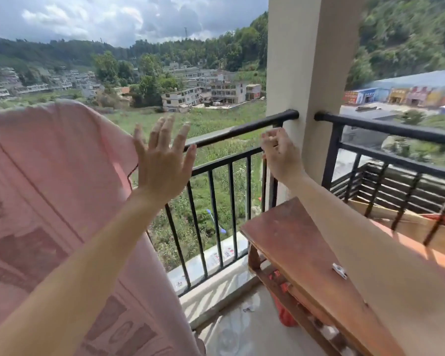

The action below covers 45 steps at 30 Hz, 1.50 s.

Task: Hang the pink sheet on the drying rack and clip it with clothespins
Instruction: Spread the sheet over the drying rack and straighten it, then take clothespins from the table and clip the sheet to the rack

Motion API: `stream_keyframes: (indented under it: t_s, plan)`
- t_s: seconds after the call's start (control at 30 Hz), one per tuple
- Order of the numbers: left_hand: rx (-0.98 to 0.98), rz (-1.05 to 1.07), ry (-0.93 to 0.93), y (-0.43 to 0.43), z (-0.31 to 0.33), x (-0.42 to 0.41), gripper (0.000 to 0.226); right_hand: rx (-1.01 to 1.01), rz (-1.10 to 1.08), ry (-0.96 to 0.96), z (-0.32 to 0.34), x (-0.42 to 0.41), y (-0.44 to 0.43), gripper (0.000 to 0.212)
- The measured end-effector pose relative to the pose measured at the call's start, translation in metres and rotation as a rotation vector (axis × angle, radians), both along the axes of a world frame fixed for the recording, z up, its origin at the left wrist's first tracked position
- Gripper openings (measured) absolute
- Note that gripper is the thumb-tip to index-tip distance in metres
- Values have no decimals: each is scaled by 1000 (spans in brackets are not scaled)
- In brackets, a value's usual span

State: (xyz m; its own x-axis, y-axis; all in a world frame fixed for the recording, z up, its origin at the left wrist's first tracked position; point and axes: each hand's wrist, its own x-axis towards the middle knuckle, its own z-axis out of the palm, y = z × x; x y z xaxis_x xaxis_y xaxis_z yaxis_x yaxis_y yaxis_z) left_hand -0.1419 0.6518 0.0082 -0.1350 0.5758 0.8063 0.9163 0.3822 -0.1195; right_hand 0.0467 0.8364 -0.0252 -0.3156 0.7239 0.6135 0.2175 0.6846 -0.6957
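While my left hand spreads its fingers wide, empty, beside the patterned pink fabric sheet, my right hand curls loosely, holding nothing I can see. One white plastic clothespin lies on the worn reddish wooden counter. No writing is legible.

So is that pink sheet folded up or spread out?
Spread out: the pink sheet hangs draped in one broad panel, its printed pattern showing. What it hangs from is hidden.

pink sheet cut off by frame's left and bottom edges; whatever it hangs on is hidden behind it. Right of sheet, right hand fingers curled and blurred, can't tell if they hold anything. Small white item on wooden table too small to identify. Table runs out of frame bottom.
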Motion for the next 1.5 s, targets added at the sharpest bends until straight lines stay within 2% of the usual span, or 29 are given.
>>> stream_keyframes:
  t_s: [0.2,0.4,0.53,0.67,0.83,1.03,1.13,1.17,1.23,1.3,1.37,1.5]
  plan:
    - [-360,-260,-173,86,-155,76,58,-257,-272,-328,-133,121,30,33]
    - [-717,-453,-340,142,-276,150,61,-522,-517,-513,-236,224,20,40]
    - [-865,-552,-364,170,-334,188,61,-695,-613,-602,-294,276,23,43]
    - [-1005,-567,-396,199,-386,218,61,-838,-646,-614,-353,302,44,46]
    - [-1171,-526,-396,244,-458,238,62,-985,-532,-665,-427,300,88,53]
    - [-1341,-347,-558,276,-537,232,55,-915,-473,-644,-490,269,157,60]
    - [-1327,-364,-529,276,-548,226,52,-883,-487,-730,-508,257,187,71]
    - [-1337,-364,-540,276,-547,226,51,-891,-476,-765,-512,255,196,69]
    - [-1357,-348,-573,278,-538,223,50,-884,-427,-811,-514,253,212,51]
    - [-1379,-324,-582,279,-525,219,51,-882,-403,-778,-507,252,219,38]
    - [-1362,-282,-563,285,-504,206,54,-868,-382,-702,-489,241,228,36]
    - [-1144,-187,-458,298,-429,162,60,-738,-307,-575,-416,187,249,36]
